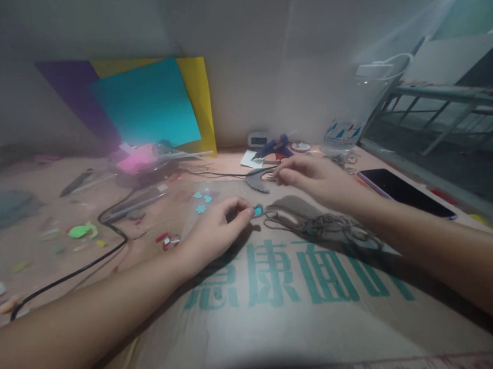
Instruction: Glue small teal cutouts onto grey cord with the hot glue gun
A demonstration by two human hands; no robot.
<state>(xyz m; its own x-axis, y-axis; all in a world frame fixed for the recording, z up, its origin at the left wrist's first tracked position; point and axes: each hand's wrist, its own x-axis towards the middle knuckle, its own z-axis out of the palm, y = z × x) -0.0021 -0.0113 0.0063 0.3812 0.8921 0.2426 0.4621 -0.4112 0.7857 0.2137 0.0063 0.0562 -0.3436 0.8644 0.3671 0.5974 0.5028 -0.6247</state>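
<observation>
My left hand [227, 222] is over the cardboard [247, 335], its thumb and index fingertips pinched at the edge of a small blue piece [258, 210] with a grey rim. My right hand [304, 175] hovers farther back, fingers curled, beside a grey crescent shape [259, 181]; whether it holds anything is hidden. A tangle of grey cord [336, 226] lies on the cardboard under my right forearm. Small light-blue shapes [200, 209] lie behind my left hand.
A blue glue gun [275, 146] and small white device [259, 138] stand by the wall. At right are a phone [403, 192] and plastic cup [341, 137]. Coloured sheets [150, 107] lean at the back left. A black cable [80, 271] crosses the scraps at left.
</observation>
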